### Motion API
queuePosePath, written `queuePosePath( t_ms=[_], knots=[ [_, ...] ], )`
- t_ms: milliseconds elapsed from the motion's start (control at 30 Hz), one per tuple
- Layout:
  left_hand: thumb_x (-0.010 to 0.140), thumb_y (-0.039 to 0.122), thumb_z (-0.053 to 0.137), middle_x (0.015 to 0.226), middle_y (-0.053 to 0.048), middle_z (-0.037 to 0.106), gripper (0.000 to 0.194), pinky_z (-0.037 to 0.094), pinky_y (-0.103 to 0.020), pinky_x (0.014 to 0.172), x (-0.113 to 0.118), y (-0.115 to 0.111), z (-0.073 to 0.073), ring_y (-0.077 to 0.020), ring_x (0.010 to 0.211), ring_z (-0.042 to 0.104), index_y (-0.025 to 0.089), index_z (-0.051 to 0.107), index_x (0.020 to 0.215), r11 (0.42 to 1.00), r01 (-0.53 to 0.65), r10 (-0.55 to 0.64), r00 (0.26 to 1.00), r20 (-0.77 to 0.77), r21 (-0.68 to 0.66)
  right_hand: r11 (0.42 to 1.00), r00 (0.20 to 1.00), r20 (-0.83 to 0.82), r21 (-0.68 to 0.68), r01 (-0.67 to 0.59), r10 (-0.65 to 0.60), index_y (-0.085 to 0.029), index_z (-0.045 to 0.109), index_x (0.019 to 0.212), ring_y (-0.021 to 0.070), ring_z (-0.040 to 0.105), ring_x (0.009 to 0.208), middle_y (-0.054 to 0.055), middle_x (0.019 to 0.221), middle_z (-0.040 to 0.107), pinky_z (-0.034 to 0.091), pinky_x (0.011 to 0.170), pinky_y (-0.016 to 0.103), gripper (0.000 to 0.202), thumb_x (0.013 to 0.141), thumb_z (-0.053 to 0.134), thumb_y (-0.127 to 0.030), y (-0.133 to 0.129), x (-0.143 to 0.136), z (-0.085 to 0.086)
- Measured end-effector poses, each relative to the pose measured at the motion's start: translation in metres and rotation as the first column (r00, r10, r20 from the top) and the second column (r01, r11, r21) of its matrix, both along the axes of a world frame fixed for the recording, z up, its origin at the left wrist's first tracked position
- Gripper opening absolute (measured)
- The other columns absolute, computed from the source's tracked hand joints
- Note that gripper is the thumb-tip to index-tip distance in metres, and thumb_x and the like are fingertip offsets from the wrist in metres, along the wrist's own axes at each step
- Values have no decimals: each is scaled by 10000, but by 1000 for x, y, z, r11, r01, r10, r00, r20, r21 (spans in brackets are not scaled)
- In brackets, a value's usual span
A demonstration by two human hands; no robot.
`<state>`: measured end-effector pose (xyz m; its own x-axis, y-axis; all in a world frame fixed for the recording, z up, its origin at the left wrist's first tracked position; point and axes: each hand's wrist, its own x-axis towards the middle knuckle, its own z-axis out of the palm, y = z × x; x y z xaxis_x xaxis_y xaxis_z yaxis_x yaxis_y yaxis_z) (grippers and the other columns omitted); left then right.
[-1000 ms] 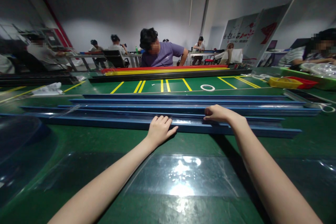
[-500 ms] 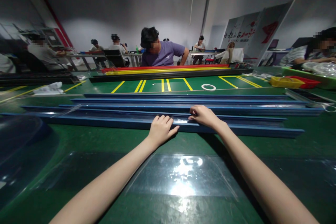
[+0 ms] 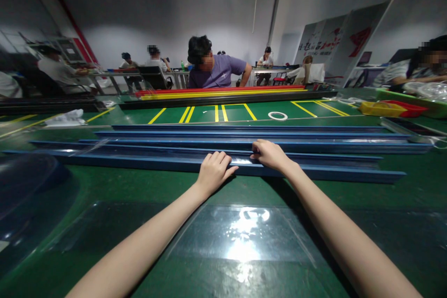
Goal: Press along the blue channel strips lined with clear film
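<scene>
Several long blue channel strips lie side by side across the table, and the nearest blue channel strip (image 3: 335, 174) is under both hands. My left hand (image 3: 213, 172) sits over its near wall, with the fingers bent over the edge into the channel and the thumb out to the right. My right hand (image 3: 269, 153) is a little further right, its fingers curled in a pinch at the strip's far side. What those right fingers hold, if anything, is hidden. Behind the hands lies another blue channel strip (image 3: 377, 147).
A clear plastic sheet (image 3: 195, 242) lies in front of me, reflecting light. At left is a curved clear-and-blue piece (image 3: 31, 186). Beyond are a white ring (image 3: 277, 116), yellow strips (image 3: 223, 95), a yellow tray (image 3: 380, 109) and a phone-like device (image 3: 408, 126). A person (image 3: 220, 70) sits opposite.
Both hands stay at almost the same place on the nearest blue strip. My left hand's fingers have shifted very slightly.
</scene>
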<state>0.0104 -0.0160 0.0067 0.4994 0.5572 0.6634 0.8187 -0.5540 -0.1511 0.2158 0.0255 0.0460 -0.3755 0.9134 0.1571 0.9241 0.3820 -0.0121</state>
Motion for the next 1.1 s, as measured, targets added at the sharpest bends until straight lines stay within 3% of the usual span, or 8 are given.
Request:
queuePosePath(
  t_ms=[300, 767, 1100],
  knots=[
    [830, 435, 441, 705, -9, 551, 300, 312, -268, 601, 1, 1, -2, -146, 673, 472, 168, 518, 718, 1000, 13, -11, 997, 81, -23, 1000, 1000, 5, 18, -19, 19, -197, 552, 814, 161, 549, 769, 33, 869, 604, 266, 517, 224, 119, 726, 568, -274, 0, 1, -1],
    [825, 475, 418, 715, -22, 555, 340, 308, -271, 609, 0, 2, -2, -155, 693, 481, 169, 530, 727, 996, -44, 47, 998, 47, -75, 1000, 1000, 15, -11, -12, 12, -192, 559, 840, 172, 553, 786, 50, 892, 607, 274, 521, 232, 129, 746, 549, -280, -1, 0, 2],
    [860, 401, 406, 805, -27, 599, 269, 300, -279, 624, 0, 1, -2, -160, 738, 495, 172, 547, 859, 997, 19, -17, 1000, 26, -70, 997, 997, -45, -28, -67, 66, -177, 575, 847, 167, 547, 789, 68, 876, 612, 334, 590, 225, 185, 784, 505, -336, -5, -1, 12]
  ],
)
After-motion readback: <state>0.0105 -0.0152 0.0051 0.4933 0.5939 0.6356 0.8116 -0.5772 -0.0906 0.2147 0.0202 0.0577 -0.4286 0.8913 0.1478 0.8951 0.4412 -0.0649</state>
